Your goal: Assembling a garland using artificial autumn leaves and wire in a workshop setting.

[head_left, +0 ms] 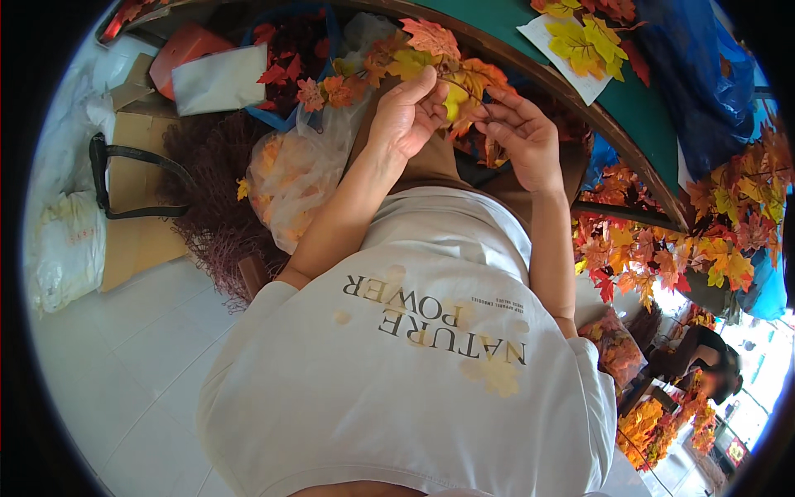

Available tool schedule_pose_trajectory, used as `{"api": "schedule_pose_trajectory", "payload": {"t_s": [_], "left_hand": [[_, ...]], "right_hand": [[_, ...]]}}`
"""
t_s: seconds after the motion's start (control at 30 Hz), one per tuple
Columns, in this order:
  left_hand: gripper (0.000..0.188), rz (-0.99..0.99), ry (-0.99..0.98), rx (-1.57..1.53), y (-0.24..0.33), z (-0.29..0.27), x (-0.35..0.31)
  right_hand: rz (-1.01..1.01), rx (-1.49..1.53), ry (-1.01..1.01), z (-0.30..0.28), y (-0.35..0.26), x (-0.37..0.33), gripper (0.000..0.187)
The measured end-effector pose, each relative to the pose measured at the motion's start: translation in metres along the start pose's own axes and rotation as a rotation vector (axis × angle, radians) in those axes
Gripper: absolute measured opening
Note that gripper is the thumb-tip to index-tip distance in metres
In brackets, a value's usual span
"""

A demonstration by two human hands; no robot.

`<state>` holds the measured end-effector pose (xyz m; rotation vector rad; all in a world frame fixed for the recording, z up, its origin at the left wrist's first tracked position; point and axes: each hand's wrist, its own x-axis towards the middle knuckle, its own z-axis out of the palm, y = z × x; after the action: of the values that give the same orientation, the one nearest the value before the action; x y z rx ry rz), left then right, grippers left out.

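An artificial maple-leaf garland [432, 37] in orange, red and yellow runs across my lap at the table's edge. Its thin brown stem passes between my two hands. My left hand [402, 118] is closed, with thumb and fingers pinching the stem from the left. On the other side my right hand [527, 145] has its thumb and fingertips pressed together on the same stem; the exact grip point is too small to make out. Orange and yellow leaves hang between and behind the fingers.
A green tabletop [497, 29] with a brown edge curves ahead, bearing a white sheet [559, 62] with yellow leaves. At left are a clear bag of orange leaves [290, 178], dark thin stems [211, 190] and cardboard [137, 240]. Another person [720, 373] sits at far right.
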<state>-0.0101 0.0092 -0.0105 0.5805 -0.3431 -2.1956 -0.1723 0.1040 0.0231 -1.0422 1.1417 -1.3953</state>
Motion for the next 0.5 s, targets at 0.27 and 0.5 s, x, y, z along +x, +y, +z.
{"api": "schedule_pose_trajectory", "payload": {"t_s": [0.27, 0.5], "left_hand": [[0.019, 0.013, -0.183, 0.382, -0.008, 0.02, -0.017], [0.017, 0.108, -0.403, 0.573, -0.004, 0.031, -0.016]], "right_hand": [[0.035, 0.336, 0.006, 0.01, -0.008, 0.004, 0.05], [0.008, 0.303, 0.012, 0.008, -0.005, 0.007, 0.059]]}}
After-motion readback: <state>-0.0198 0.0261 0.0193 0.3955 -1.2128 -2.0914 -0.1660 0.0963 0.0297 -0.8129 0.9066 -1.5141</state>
